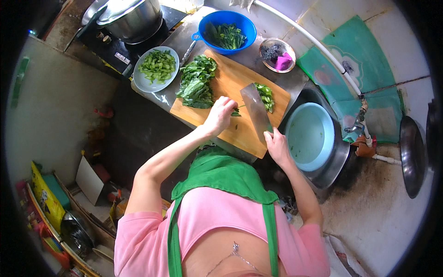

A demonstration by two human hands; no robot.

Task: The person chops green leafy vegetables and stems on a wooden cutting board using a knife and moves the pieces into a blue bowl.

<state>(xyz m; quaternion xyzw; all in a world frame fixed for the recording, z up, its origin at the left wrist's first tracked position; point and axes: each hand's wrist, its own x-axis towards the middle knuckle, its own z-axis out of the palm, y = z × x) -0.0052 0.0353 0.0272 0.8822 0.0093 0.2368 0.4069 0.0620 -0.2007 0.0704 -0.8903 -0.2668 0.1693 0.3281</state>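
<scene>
My right hand [277, 143] grips the handle of a broad cleaver [256, 111], its blade angled over the right part of a wooden cutting board [228, 78]. At the board's middle, my left hand [221, 116] has its fingers closed on a piece of leafy greens [236, 112]; a thin stem reaches from it towards the blade. Left of that hand, a heap of green leaves [198, 83] lies on the board. Cut stem pieces [264, 97] are piled beyond the blade, partly hidden by it.
A plate of chopped stems [174, 78] stands left of the board, and a blue colander [251, 34] with greens behind it. A bowl [291, 48] holds a scouring pad and purple sponge. On the right, a light-blue basin [330, 138] of water sits in the sink. A pot [138, 24] stands on the stove.
</scene>
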